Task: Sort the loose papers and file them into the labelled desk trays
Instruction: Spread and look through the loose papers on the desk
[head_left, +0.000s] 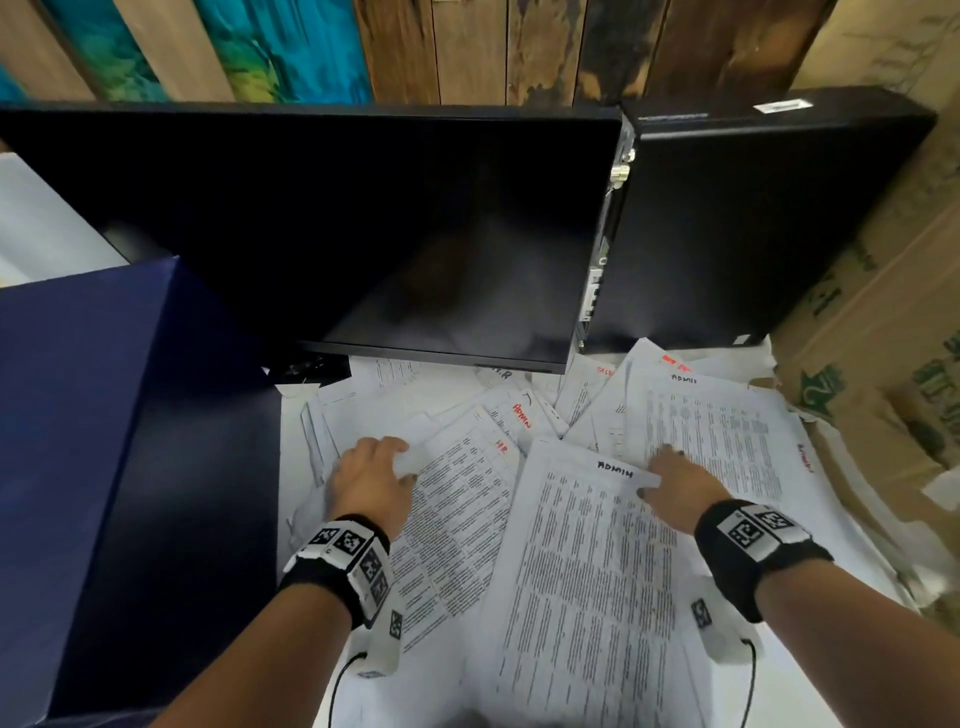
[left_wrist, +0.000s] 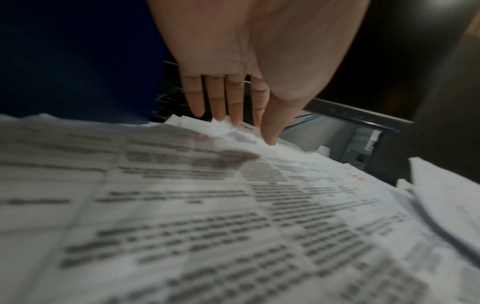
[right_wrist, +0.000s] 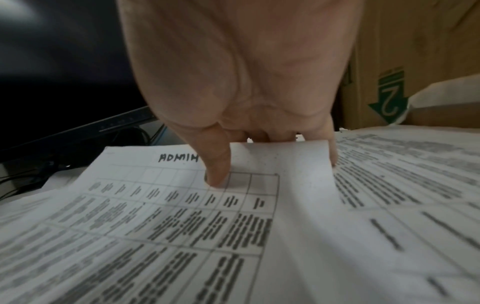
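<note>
Right hand (right_wrist: 233, 86): grip pinches top corner of ADMIN sheet (head_left: 582, 561). Left hand (head_left: 371, 475): grip released, fingers flat on overlapping papers (head_left: 457, 499). Risk: lifting drags neighbouring sheets; thin corner may tear.

The room is dim and the white papers (head_left: 587, 561) are the brightest part, the head view bends strongly at its edges, and both wrist views are soft, with print near the lens blurred and the background dark.

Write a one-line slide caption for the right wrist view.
Right hand pinches the top corner of a printed sheet marked ADMIN, thumb on top, beside a dark monitor.
</note>
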